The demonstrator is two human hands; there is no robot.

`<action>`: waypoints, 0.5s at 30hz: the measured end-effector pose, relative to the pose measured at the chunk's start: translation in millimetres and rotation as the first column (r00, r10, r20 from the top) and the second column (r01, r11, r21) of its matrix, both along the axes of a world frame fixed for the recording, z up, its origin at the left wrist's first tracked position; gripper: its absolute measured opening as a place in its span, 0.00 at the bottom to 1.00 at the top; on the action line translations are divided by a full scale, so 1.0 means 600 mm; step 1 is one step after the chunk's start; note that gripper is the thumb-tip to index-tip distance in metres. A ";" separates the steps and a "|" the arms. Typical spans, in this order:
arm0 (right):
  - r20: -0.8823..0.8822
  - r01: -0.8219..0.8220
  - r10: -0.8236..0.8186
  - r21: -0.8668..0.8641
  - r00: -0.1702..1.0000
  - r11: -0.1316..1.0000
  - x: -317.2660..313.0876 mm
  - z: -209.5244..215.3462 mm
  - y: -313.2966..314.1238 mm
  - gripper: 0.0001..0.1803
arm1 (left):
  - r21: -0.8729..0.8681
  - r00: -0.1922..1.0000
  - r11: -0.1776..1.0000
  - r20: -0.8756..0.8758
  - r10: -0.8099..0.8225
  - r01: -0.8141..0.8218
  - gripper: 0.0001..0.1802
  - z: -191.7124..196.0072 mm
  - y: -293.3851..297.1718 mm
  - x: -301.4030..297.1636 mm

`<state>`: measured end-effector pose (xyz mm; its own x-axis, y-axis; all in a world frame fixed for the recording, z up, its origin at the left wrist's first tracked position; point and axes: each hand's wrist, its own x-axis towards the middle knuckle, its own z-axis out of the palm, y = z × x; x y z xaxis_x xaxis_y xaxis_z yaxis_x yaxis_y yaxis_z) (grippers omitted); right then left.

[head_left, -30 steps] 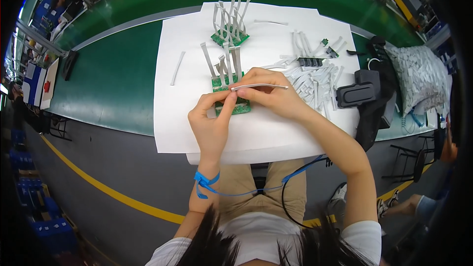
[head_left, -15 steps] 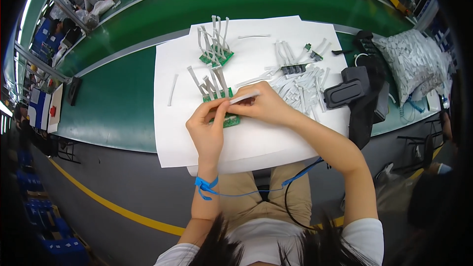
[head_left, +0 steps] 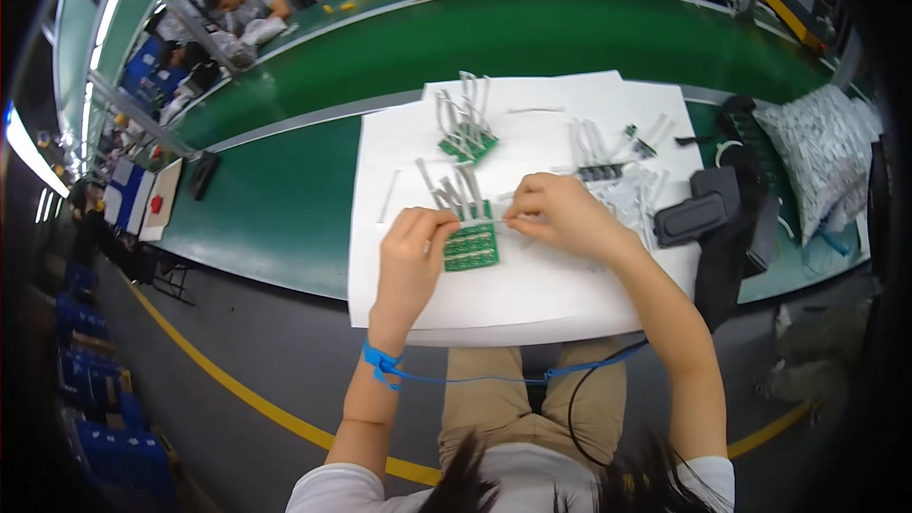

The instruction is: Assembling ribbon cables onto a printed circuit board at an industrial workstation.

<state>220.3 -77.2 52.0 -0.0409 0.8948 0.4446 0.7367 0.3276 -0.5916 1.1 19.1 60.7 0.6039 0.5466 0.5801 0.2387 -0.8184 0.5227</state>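
My left hand [head_left: 416, 245] and my right hand [head_left: 568, 217] are each closed in a pinch on the ends of a thin white flat cable [head_left: 487, 220]. The cable stretches level between them, just over a green circuit board [head_left: 472, 254]. Several flat cables [head_left: 456, 192] stand up from the board's far part; its near part shows rows of pale connectors. Farther back lies a second green board [head_left: 483, 145] with several cables [head_left: 463, 106] rising from it. A blue strap [head_left: 382, 361] circles my left wrist.
White paper [head_left: 399, 294] covers the work area. Right of my right hand lie loose white cables [head_left: 632, 195], a dark connector strip [head_left: 600, 172] and a black device [head_left: 698, 209]. A stuffed clear bag [head_left: 822, 157] stands at far right. A single cable [head_left: 389, 195] lies left.
My hands were together over the board and have drawn apart, with the flat cable now stretched between them. The whole view has shifted, so the table appears farther right and lower.
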 end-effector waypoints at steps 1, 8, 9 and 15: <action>-0.005 -0.022 0.022 0.010 1.000 1.000 -0.004 -0.003 0.001 0.06 | 0.073 0.999 0.997 -0.034 0.006 -0.004 0.04 0.003 0.004 0.001; -0.431 -0.014 -0.071 -0.192 0.900 0.981 -0.005 -0.005 0.014 0.09 | -0.067 0.938 0.957 0.193 0.289 -0.281 0.14 -0.007 -0.041 -0.006; -0.525 -0.016 -0.089 -0.191 0.846 0.981 -0.002 -0.010 0.021 0.09 | -0.111 0.936 0.950 0.174 0.307 -0.291 0.16 -0.020 -0.050 -0.003; -0.510 -0.053 -0.012 -0.114 0.860 0.992 -0.014 -0.035 0.045 0.07 | -0.116 0.974 0.968 0.027 0.227 -0.223 0.22 -0.087 -0.079 0.026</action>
<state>211.6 -50.0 31.1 0.1428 0.9438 0.2981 0.3159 0.2420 -0.9174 16.8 -28.4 8.7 0.4359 0.7284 0.5286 0.3872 -0.6820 0.6204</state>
